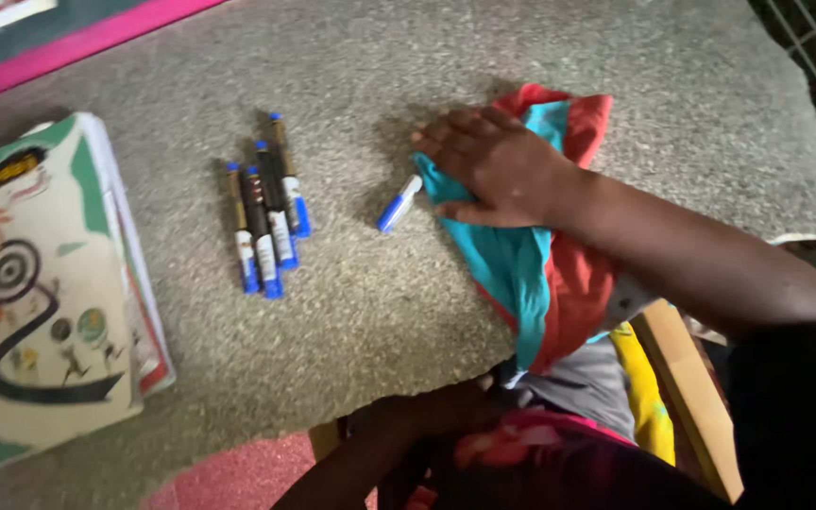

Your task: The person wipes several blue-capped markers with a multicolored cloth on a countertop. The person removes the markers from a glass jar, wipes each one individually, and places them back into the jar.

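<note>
We look down at a grey, speckled table (pixel 408 312) that looks rough like stone. Our right hand (pixel 498 165) lies flat with its fingers spread out, pressing on a cloth (pixel 531 274) that is blue and red. The cloth sits near the table edge and part of it hangs down over the edge. Our left hand (pixel 446 406) is low down under the table edge, in the dark, and we cannot tell if it holds anything. Just beside the cloth lies one small pen (pixel 399 203) with a blue cap, close to our fingertips but not touching them. A little way off to the left, four pens (pixel 266 217) with blue caps lie side by side. At the far left edge is a book (pixel 40 283) with a picture of a target and a curly black line on its cover. A pink strip (pixel 77 42) runs along the far side. Under the table we see a red floor (pixel 238 477) and a wooden chair (pixel 691 397).
</note>
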